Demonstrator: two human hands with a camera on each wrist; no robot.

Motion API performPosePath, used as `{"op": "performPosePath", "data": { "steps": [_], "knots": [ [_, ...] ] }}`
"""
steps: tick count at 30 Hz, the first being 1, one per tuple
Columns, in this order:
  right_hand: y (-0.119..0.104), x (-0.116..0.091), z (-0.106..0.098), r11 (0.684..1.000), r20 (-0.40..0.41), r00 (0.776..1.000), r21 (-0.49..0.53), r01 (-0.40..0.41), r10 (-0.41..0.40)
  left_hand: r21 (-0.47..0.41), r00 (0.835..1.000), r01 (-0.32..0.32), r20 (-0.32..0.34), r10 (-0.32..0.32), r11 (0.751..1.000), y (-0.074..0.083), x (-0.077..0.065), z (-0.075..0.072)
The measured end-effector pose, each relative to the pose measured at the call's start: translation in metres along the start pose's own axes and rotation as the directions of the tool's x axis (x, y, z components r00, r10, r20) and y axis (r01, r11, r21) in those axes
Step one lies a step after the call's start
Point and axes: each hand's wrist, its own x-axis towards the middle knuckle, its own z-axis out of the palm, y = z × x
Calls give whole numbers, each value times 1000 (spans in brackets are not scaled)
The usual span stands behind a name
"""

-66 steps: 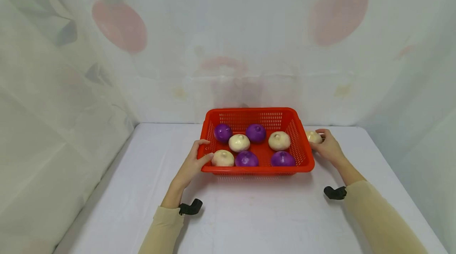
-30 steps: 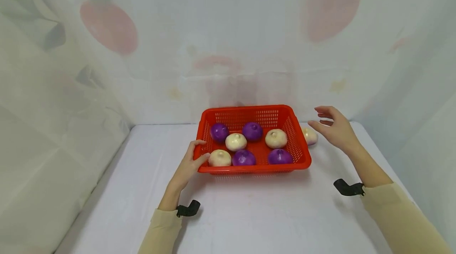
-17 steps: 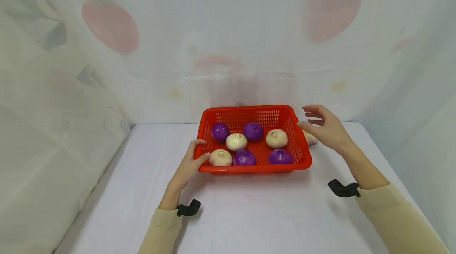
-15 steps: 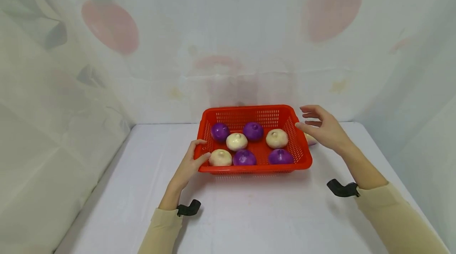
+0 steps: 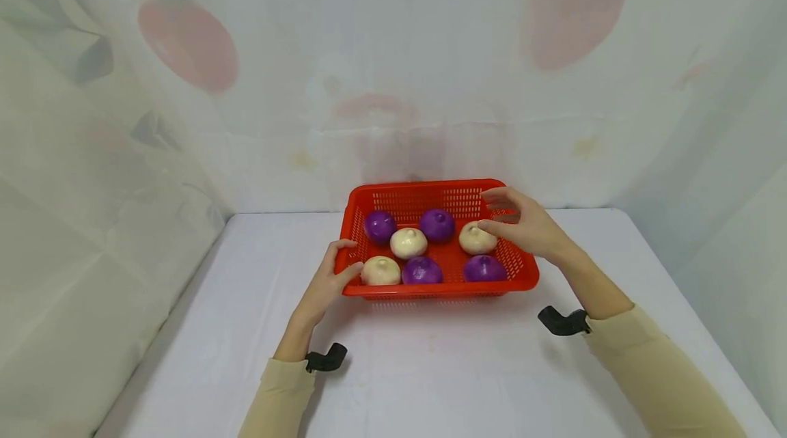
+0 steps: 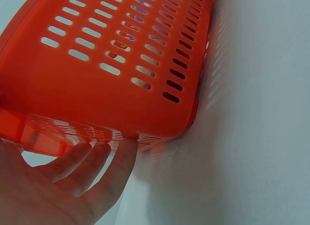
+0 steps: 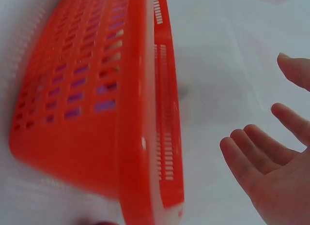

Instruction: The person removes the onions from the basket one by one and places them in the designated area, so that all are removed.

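Note:
A red plastic basket (image 5: 430, 290) with slotted walls stands on the table. Inside it lie several purple onions (image 5: 437, 225) and three white onions (image 5: 408, 244). My left hand (image 5: 326, 284) grips the basket's left rim, thumb near the front corner; the left wrist view shows its fingers (image 6: 109, 179) against the slotted wall. Over the basket's right side hovers my right hand (image 5: 525, 223), fingers spread and a little bent, holding nothing. Its thumb overlaps the rightmost white onion (image 5: 475, 240) in the head view. In the right wrist view, bare fingers (image 7: 252, 152) stand above the rim.
The table (image 5: 430, 370) has a white cover. Behind it hangs a pale curtain (image 5: 393, 48) with faded fruit prints, and pale sheets (image 5: 725, 171) close in both sides. Each wrist wears a black camera mount (image 5: 327, 358).
My right hand let go of a white onion right of the basket, rose, then moved left over the basket; that onion is now hidden behind it. My left hand kept its hold.

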Motion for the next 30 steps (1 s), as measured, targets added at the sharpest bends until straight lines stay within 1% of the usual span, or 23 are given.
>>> {"op": "performPosePath", "data": {
  "steps": [4, 11, 14, 19, 30],
  "knots": [
    [0, 5, 12, 1000, 36, 999, 18, 3, -4, -14, 1000, -1, 1, 1, 1000, -1, 0, 0],
    [2, 11, 30, 993, 112, 994, 119, -4, -9, -16, 1000, -1, 5, 1, 1000, -2, 1, 3],
    [3, 13, 38, 994, 124, 992, 106, 12, -25, -10, 1000, -1, 3, 1, 1000, -2, 1, 3],
    [6, 18, 52, 998, 141, 989, 34, 49, -54, -3, 1000, -11, 0, 11, 1000, -2, 1, 2],
    [15, 28, 77, 998, 223, 975, -50, 26, -14, -5, 1000, -22, -3, 22, 1000, -3, 1, 1]
  ]
}}
